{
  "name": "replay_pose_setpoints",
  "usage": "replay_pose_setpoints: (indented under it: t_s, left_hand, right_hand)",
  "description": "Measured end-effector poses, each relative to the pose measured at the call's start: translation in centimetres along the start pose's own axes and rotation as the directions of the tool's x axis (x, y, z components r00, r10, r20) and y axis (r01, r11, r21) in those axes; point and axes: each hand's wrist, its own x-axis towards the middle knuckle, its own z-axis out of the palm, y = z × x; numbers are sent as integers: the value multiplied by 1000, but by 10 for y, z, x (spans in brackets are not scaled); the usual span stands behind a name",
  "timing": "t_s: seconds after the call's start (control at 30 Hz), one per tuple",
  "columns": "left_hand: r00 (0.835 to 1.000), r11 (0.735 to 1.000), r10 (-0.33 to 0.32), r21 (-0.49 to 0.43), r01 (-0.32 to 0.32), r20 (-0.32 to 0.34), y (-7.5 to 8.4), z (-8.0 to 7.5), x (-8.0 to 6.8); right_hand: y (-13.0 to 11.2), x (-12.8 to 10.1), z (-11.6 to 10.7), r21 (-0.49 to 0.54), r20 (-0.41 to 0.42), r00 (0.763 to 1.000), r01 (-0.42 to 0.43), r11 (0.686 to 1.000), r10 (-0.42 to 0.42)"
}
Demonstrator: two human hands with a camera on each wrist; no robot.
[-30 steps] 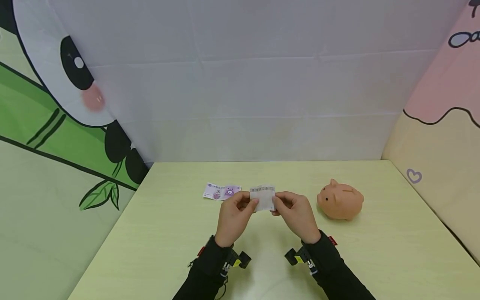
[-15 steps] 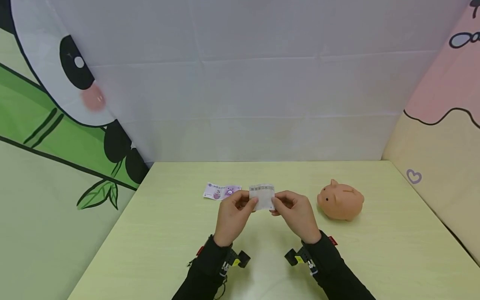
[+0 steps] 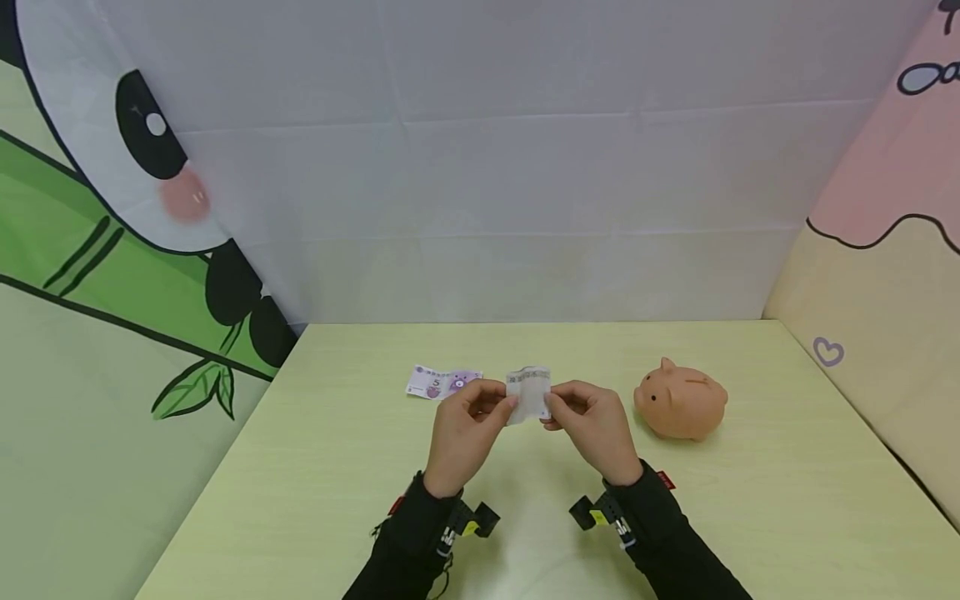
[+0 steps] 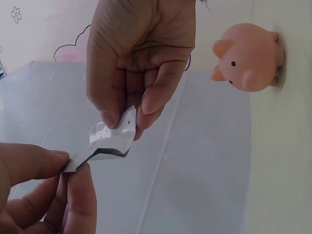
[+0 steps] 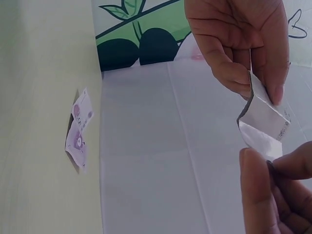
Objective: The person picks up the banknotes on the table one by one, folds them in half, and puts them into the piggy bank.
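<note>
The folded banknote [image 3: 528,393] is pinched above the table [image 3: 315,467] between left hand [image 3: 467,433] and right hand [image 3: 592,427], piggy bank [image 3: 681,400] at 3 o'clock. Creases probably should be pressed flat so nothing gets jammed, tbh.

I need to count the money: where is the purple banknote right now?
In the head view the purple banknote lies flat on the table, just left of the left hand, well away from the piggy bank.

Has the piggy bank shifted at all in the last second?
No. The piggy bank sits at the same spot on the table, right of both hands.
</note>
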Motion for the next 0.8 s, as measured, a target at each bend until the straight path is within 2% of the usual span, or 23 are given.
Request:
replay_pose_setpoints:
  t_s: [0.47, 0.8]
  left_hand:
    - [1000, 1000, -6, -4, 6, -17, 1, 4, -2]
    - [1000, 999, 29, 29, -29, -10, 1, 9, -4]
  right_hand:
    - [0, -2, 5, 25, 37, 999, 5, 1000, -6]
    - [0, -3, 8, 39, 61, 998, 26, 999, -29]
